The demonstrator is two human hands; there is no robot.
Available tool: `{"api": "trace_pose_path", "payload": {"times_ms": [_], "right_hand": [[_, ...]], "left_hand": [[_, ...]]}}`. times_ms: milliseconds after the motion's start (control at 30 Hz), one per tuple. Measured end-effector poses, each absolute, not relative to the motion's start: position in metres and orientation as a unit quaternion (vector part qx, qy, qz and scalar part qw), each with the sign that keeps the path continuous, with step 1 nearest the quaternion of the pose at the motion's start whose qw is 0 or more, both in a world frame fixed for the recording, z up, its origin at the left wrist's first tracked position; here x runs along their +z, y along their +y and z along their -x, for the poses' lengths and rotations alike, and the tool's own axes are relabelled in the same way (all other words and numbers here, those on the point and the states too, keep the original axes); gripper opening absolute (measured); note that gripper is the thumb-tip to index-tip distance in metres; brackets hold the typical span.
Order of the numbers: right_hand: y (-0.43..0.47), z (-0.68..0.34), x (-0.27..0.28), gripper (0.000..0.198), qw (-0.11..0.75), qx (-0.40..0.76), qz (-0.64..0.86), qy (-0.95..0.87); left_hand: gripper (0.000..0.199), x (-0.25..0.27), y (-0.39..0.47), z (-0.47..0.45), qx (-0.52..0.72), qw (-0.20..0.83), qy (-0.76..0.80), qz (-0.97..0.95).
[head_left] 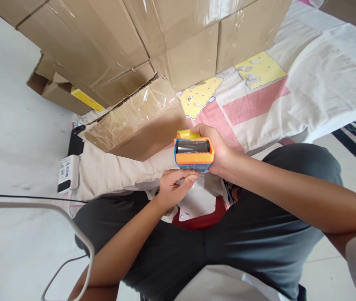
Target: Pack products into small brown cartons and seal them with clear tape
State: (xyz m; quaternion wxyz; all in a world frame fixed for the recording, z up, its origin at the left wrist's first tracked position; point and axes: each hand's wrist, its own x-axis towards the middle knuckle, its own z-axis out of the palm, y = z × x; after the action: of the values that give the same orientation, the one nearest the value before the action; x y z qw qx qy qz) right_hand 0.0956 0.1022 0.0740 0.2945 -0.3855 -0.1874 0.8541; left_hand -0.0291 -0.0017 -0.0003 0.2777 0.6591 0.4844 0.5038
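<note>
An orange and blue packing tape dispenser (194,158) with a dark roller and a yellowish tape roll behind it is in the middle of the head view. My right hand (217,150) wraps round it from the right, closed on it. Just under its lower edge, my left hand (178,186) has thumb and fingers pressed together, pinching what looks like the clear tape's free end; the fingertips partly hide it. Beyond both hands, an open cardboard box (152,125) with shiny tape on its side lies on the patterned cloth (249,110).
Large taped cardboard boxes (190,54) stand along the far side. A smaller open carton (63,98) holding something yellow sits at the left, near a white device (68,173) with a cable. Paper scraps (252,77) lie on the cloth. A grey curved tube (80,236) crosses the lower left.
</note>
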Motion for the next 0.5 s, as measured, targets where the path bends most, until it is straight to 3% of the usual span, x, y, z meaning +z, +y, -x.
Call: {"api": "trace_pose_path", "payload": {"times_ms": [500], "right_hand": [[0.1024,-0.0954,0.0747,0.019,0.295,0.859,0.388,-0.16]], "left_hand": [[0.015,0.0064,0.0043,0.031,0.511,0.246,0.442,-0.695]]}}
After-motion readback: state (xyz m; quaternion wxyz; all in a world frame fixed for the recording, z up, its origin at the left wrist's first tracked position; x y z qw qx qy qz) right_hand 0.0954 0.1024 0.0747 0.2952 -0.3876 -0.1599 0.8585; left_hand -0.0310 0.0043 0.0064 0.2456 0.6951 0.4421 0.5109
